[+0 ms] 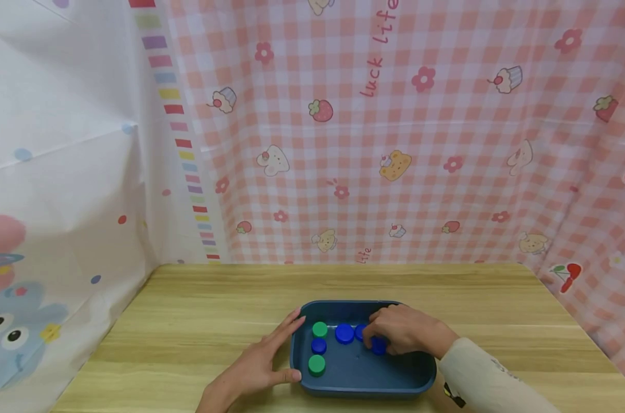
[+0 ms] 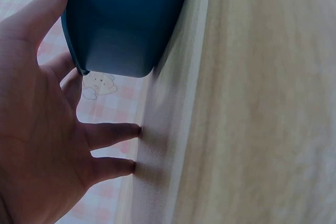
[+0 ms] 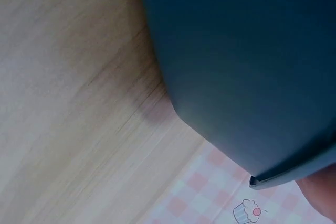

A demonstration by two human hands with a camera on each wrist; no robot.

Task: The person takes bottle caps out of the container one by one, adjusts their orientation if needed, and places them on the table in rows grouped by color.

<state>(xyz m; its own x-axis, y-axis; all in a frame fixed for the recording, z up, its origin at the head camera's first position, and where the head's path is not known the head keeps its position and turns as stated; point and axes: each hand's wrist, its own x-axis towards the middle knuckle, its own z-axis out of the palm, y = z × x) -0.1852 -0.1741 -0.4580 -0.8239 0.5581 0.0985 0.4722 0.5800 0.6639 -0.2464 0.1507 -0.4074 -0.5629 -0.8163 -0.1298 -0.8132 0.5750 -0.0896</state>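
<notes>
A dark blue rectangular tray holds several round plastic bottle caps. Along its left side, a small blue cap lies between two green caps. Farther right are a larger blue cap and another blue cap, partly covered by fingers. My right hand reaches over the right part of the tray, fingers bent down around a blue cap; its fingertips are partly hidden. At the tray's left end, my left hand rests against the rim, thumb and fingers spread, as the left wrist view also shows.
The tray stands on a wood-grain table near its front. Behind the table hangs a pink checked cloth, and a white printed cloth hangs at the left. The tray's outer wall fills much of the right wrist view.
</notes>
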